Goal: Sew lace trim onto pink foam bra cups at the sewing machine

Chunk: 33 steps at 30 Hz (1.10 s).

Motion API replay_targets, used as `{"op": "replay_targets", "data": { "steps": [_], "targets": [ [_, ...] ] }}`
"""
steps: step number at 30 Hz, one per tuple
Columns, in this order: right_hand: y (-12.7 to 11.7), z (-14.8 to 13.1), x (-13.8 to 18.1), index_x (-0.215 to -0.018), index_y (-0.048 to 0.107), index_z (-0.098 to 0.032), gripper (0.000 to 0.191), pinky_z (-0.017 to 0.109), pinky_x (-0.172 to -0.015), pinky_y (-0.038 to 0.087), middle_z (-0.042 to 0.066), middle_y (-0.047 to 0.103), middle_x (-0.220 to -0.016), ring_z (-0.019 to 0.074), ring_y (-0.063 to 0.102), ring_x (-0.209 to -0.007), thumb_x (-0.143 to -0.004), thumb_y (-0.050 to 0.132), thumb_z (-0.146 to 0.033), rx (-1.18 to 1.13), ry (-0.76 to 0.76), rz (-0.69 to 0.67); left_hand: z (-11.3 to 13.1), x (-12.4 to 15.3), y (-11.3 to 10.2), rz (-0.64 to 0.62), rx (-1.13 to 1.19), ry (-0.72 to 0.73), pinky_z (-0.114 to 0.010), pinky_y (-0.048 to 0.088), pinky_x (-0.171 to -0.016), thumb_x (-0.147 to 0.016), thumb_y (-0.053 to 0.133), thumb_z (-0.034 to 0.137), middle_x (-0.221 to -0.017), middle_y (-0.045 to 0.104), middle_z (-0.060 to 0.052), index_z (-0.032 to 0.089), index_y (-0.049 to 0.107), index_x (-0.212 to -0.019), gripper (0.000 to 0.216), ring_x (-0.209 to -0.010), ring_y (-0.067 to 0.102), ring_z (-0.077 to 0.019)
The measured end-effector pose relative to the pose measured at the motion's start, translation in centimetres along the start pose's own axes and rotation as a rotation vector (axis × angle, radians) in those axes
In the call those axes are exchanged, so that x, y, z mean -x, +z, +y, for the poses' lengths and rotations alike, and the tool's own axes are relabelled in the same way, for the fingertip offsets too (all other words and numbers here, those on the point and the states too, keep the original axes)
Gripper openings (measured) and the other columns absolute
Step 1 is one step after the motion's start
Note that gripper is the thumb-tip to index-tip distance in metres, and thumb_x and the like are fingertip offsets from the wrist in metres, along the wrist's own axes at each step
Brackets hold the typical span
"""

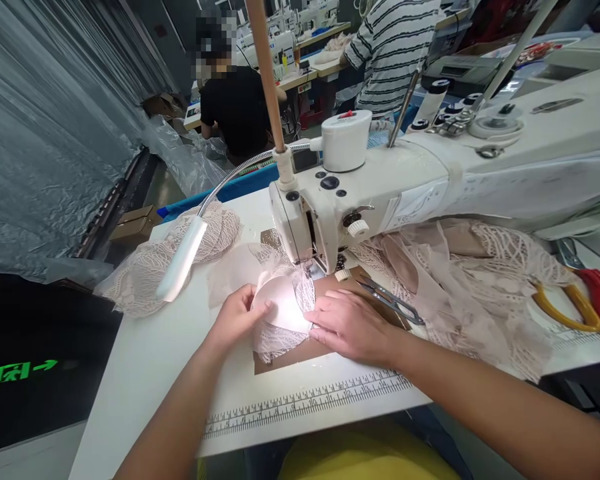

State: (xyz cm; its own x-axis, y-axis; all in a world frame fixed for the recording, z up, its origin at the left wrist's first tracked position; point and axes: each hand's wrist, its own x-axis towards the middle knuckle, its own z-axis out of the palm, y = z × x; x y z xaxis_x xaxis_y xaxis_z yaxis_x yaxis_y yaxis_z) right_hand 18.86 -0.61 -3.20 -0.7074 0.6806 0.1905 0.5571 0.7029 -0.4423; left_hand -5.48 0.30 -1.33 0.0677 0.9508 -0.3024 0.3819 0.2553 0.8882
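Note:
A pale pink lace bra cup [285, 308] lies on the white sewing table [150, 360], just in front of the needle of the white sewing machine [380, 187]. My left hand [237, 315] curls round the cup's left edge, fingers closed on the fabric. My right hand [351, 325] lies flat on the cup's right side, fingers pressed together on the lace. A bright lamp [183, 259] on a bent neck lights the cup.
Heaps of lace pieces lie at the left [145, 273] and right [470, 280] of the machine. Thread snips [393, 301] sit beside my right hand; yellow and red scissors [583, 303] at far right. Two people sit at benches behind. A ruler strip [305, 403] runs along the front edge.

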Motion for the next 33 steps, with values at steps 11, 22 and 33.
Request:
{"op": "replay_targets", "data": {
  "steps": [11, 22, 33],
  "targets": [
    [-0.1, 0.6, -0.5, -0.081, 0.063, -0.018, 0.015, 0.028, -0.064, 0.027, 0.001, 0.052, -0.075, 0.0135, 0.042, -0.070, -0.089, 0.052, -0.023, 0.138, 0.135, 0.122, 1.8, -0.9, 1.1, -0.162, -0.047, 0.000, -0.028, 0.049, -0.074, -0.069, 0.072, 0.038, -0.089, 0.071, -0.006, 0.012, 0.068, -0.097, 0.038, -0.087, 0.065, -0.0238],
    [0.5, 1.0, -1.1, -0.083, 0.062, -0.017, 0.020, 0.030, -0.058, 0.021, 0.001, 0.049, -0.073, 0.0129, 0.031, -0.061, -0.087, 0.044, -0.010, 0.249, 0.189, 0.120, 1.0, -1.5, 1.2, -0.144, -0.095, 0.046, -0.037, 0.049, -0.086, -0.073, 0.070, 0.034, -0.108, 0.069, -0.010, 0.013, 0.062, -0.111, 0.044, -0.102, 0.063, -0.0288],
    [0.7, 0.9, -1.0, -0.084, 0.064, -0.015, 0.026, 0.031, -0.057, 0.021, 0.003, 0.052, -0.074, 0.0140, 0.033, -0.060, -0.082, 0.041, -0.002, 0.306, 0.148, 0.162, 0.6, -0.9, 1.6, -0.110, -0.145, 0.107, -0.037, 0.048, -0.090, -0.074, 0.067, 0.028, -0.111, 0.068, -0.008, 0.016, 0.060, -0.117, 0.044, -0.104, 0.062, -0.0277]
  ]
}}
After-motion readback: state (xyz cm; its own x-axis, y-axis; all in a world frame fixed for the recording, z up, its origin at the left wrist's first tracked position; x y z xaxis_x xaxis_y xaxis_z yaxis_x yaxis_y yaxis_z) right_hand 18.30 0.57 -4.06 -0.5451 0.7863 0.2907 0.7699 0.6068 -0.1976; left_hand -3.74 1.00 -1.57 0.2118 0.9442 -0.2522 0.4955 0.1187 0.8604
